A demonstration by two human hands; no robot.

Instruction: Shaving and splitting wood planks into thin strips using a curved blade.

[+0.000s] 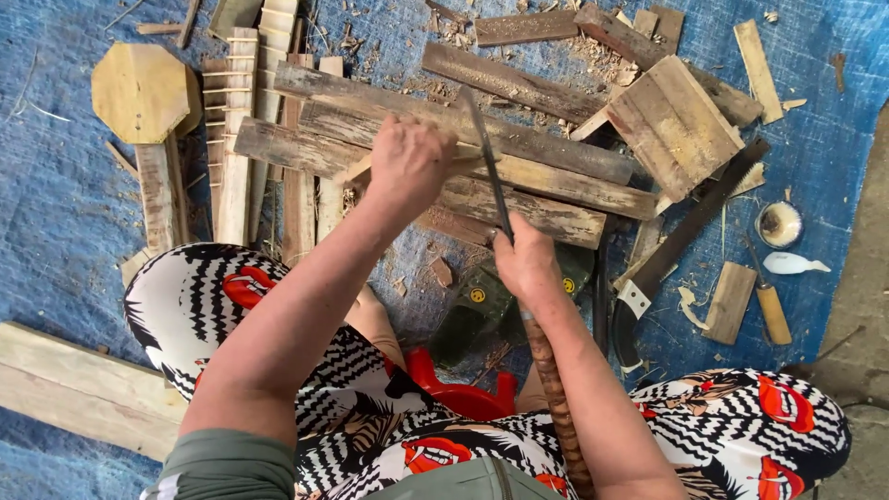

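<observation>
At frame centre, the right hand (526,262) clenches a long blade's (485,157) handle; the left hand (407,162) closes its grip around a pale wood strip (477,157) laid over weathered planks (444,139). Blue tarpaulin (56,204) lies beneath, a handsaw (685,236) right.

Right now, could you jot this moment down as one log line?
left hand: grips thin wood strip | right hand: holds long blade against it | under: weathered planks | ground: blue tarp
</observation>
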